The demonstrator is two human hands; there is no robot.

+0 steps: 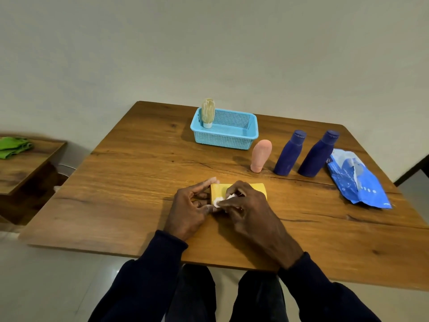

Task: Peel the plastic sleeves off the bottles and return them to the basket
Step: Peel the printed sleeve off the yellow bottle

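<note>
On the far left: a low side table (27, 168) with a green cloth (12, 147) on it, well apart from the work.
Left hand (188, 212): it holds the cap end of the yellow bottle (260, 188), forefinger along the far side, thumb at the near side.
Basket (228, 135): light blue, at the far side of the surface (116, 194); one cream bottle (208, 111) stands cap down in its left corner.
Yellow bottle: it lies on its side near the person, white cap (217, 202) to the left, between both hands.
Right hand (250, 212): it lies over the body of the bottle, and its fingertips pinch something white beside the cap. I cannot tell if this is the sleeve edge.
Handling: I judge the bottle light and stiff, and the sleeve thin and smooth, so it may slip. It is better to hold the cap end firmly and take the sleeve at a loose edge.
Further right: a pink bottle (261, 155) stands cap down, then one dark blue bottle (289, 153) and a second blue bottle (318, 154), none in the basket yet.
Far right: a torn blue packet (357, 180) lies flat.
</note>
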